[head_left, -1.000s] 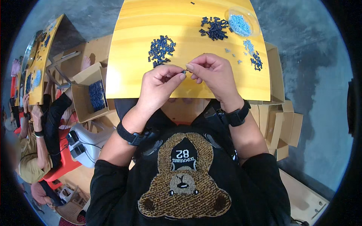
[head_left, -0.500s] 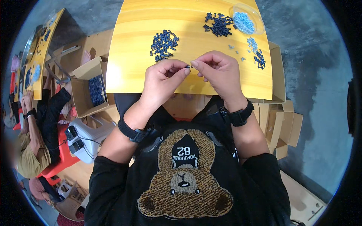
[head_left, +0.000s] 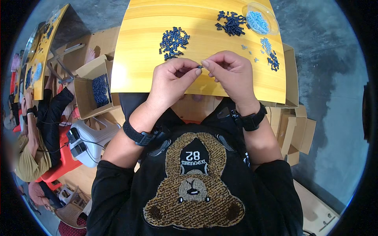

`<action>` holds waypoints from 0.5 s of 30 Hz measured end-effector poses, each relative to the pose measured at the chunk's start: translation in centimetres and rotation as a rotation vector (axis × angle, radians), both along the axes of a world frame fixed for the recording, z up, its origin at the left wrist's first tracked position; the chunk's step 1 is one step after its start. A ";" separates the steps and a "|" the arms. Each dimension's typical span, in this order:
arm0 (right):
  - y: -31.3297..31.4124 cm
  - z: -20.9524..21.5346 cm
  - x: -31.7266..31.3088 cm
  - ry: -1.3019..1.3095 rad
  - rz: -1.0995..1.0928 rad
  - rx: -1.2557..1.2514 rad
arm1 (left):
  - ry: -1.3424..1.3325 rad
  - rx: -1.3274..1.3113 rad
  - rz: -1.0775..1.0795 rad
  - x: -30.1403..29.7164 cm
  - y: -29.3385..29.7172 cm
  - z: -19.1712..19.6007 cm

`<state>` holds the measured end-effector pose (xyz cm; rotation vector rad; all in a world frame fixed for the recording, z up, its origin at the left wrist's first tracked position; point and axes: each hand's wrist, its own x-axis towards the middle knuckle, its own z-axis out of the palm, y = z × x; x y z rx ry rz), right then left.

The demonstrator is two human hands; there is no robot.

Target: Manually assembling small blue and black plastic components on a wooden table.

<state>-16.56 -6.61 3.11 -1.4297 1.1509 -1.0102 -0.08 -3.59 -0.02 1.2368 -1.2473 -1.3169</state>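
Over the near part of the yellow table [head_left: 157,84], my two hands meet almost fingertip to fingertip. My left hand [head_left: 173,80] pinches a small black part [head_left: 200,67] between thumb and forefinger. My right hand [head_left: 232,76] is closed in a pinch right beside that part; whatever lies between its fingers is too small to make out. Beyond my left hand lies a pile of small black parts [head_left: 173,42]. Past my right hand are a few tiny silvery pieces [head_left: 250,52], a small heap of pale blue pieces [head_left: 266,45] and some black pieces [head_left: 273,61].
Another black pile [head_left: 230,23] sits at the far right, beside a clear round tub [head_left: 274,28] of pale blue pieces. A cardboard box [head_left: 82,98] of dark parts stands left of the table. Open cartons [head_left: 301,135] stand at right. Another person [head_left: 35,145] sits far left.
My hands have shifted slightly away from me and to the right, still together at the black part. The view has moved a little; the piles look unchanged.
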 end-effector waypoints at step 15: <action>0.2 0.6 -0.3 0.035 0.072 -0.003 | 0.042 0.112 -0.049 0.3 0.4 0.7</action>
